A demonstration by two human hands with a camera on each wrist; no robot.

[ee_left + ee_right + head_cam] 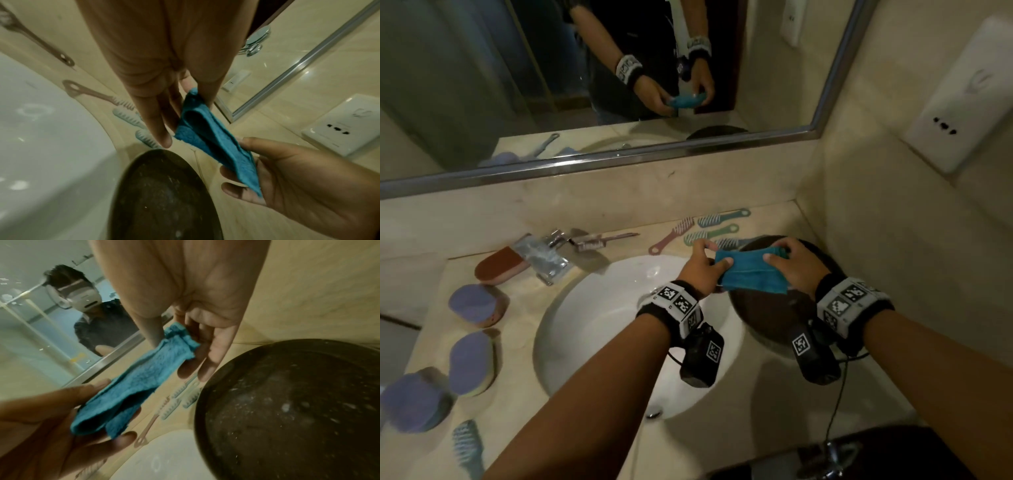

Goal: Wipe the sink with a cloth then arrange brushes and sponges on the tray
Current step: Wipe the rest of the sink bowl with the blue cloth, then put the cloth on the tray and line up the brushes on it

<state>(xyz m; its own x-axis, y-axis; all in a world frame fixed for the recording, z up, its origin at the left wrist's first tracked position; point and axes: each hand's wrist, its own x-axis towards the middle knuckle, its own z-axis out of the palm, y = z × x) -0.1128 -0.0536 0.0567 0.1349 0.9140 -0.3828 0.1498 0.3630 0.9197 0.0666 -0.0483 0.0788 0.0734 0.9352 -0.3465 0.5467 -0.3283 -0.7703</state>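
A person's left hand (703,265) & right hand (792,262) each pinch an end of a folded blue cloth (751,272), held above the dark round tray (763,318) beside the white sink (599,308); best folded into a firm pad w/ a clean face outward before wiping the basin.

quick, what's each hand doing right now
Left hand: pinching one end of the blue cloth.
Right hand: pinching the other end.

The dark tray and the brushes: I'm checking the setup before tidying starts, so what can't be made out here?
- Dark tray, head view: its middle hidden behind the blue cloth and right hand.
- Fourth brush behind the tray: mostly covered by left hand.
- Comb, head view: cut off by the bottom edge.
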